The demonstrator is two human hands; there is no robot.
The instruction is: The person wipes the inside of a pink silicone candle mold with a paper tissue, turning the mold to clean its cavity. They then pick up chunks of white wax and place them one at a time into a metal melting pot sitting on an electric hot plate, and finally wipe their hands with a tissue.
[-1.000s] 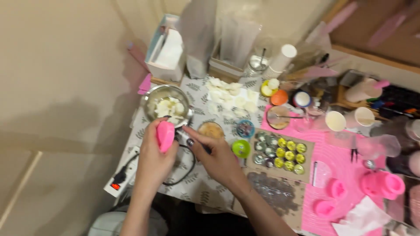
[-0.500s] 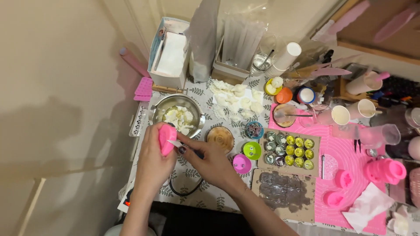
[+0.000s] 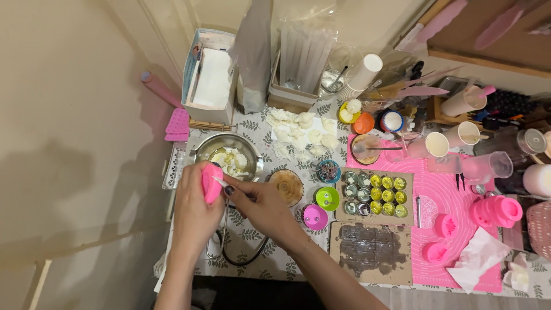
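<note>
Your left hand (image 3: pixel 192 215) had a closed grip around a pink silicone mould (image 3: pixel 211 182), held just in front of the metal pot (image 3: pixel 229 158) of white wax bits. Your right hand (image 3: pixel 261 206) pinched a thin white stick (image 3: pixel 221 181), its tip at the mould. Judged step: working something out of the mould; the next move likely needed a steady prying push. Beyond lay the counter (image 3: pixel 261 252), a black cable loop (image 3: pixel 241 252), and a tray of small tins (image 3: pixel 374 195).

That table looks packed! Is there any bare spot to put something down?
Some: the leaf-print tablecloth in front of the hands, and the pink silicone mat between the tray of small tins and the pink moulds. The back is crowded with cups and tools.
</note>
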